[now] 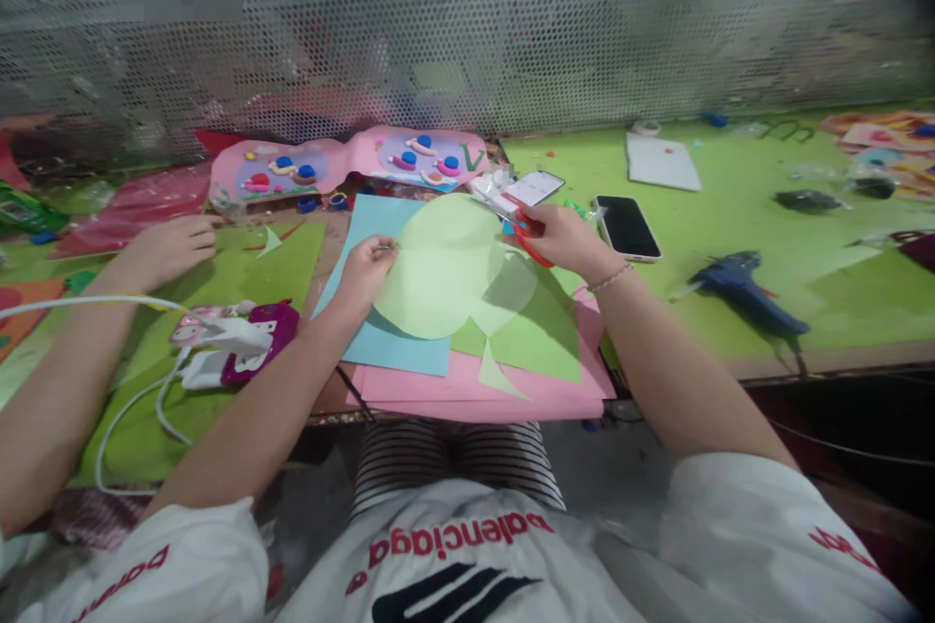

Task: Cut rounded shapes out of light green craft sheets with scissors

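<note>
My left hand (pixel 369 273) pinches the left edge of a pale green paper cutout (pixel 438 263) with rounded lobes. In my right hand (pixel 574 238) is a pair of red-handled scissors (pixel 532 234), its blades pointing left at the cutout's upper right edge. How far the blades are apart I cannot make out. Under the cutout lie a light blue sheet (pixel 409 355), a brighter green sheet (pixel 547 341) and pink sheets (pixel 482 399). A thin pale green offcut (pixel 503 375) lies in front of the cutout.
A co-worker's hand (pixel 171 248) rests at the left, beside a purple power strip (pixel 281 331) with white cables. Pink decorated panels (pixel 351 161) lean at the back. To the right are a phone (pixel 628 226), a blue glue gun (pixel 752 292) and a white pad (pixel 662 161).
</note>
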{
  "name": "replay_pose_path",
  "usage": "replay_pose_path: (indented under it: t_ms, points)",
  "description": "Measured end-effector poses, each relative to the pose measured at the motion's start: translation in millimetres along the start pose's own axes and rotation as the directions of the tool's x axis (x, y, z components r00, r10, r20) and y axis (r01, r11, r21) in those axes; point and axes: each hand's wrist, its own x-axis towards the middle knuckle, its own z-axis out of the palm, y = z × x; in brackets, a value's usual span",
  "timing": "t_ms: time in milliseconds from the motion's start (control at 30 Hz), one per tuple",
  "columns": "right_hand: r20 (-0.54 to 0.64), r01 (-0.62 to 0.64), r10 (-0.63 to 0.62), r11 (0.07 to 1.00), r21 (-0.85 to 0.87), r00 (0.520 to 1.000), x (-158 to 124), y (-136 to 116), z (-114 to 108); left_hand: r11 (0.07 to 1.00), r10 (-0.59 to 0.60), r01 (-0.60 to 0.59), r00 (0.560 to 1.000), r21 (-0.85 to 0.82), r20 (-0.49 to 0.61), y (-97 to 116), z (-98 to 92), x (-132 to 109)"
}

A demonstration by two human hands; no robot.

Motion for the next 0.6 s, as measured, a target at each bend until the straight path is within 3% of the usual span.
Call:
replay_pose_path:
  t_ms: [600]
  points:
    - [0.066,-0.134,0.141,0.986,-0.096,0.988,1.9,-0.7,-3.1,0.999,0.009,-0.008,1.0,0.042,-0.016,-1.5,0.3,2.1]
